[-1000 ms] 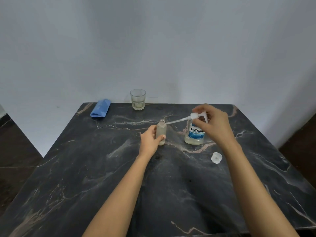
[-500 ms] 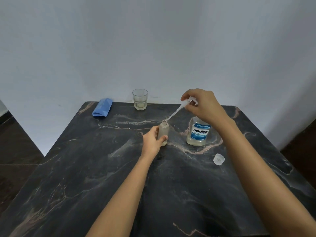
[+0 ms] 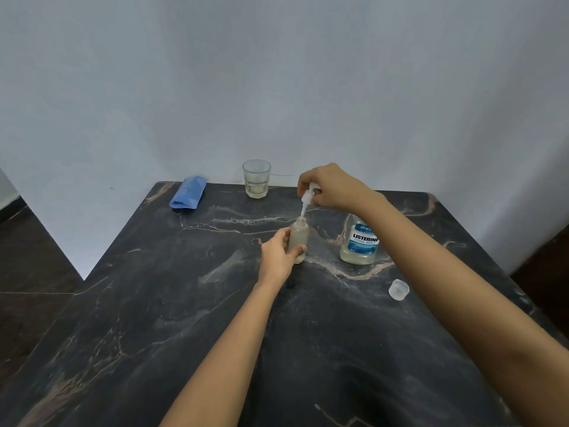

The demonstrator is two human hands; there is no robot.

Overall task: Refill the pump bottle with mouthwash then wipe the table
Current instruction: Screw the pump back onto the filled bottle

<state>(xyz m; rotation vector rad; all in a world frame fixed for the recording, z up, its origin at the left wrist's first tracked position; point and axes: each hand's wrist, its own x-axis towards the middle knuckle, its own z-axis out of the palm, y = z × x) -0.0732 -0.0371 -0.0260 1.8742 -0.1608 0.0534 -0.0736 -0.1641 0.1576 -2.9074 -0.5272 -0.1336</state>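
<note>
One each: pump bottle [image 3: 299, 238], mouthwash bottle [image 3: 360, 241], pump head [image 3: 308, 197], glass [image 3: 256, 178], cloth [image 3: 187, 197], cap [image 3: 399, 289].

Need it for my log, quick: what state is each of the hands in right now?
Left hand: closed around the small bottle, which stands on the table.
Right hand: closed on the pump head, above the bottle's mouth.

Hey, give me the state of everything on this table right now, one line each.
Pump bottle: upright, neck open, pale liquid inside, gripped by left hand.
Pump head: off, pinched by right hand, tube tip at the bottle's neck.
Listerine bottle: upright, low on liquid, neck not visible.
Clear cap: off, standing loose on the table.
Glass: upright, a little liquid at the bottom.
Blue cloth: folded, lying untouched.
</note>
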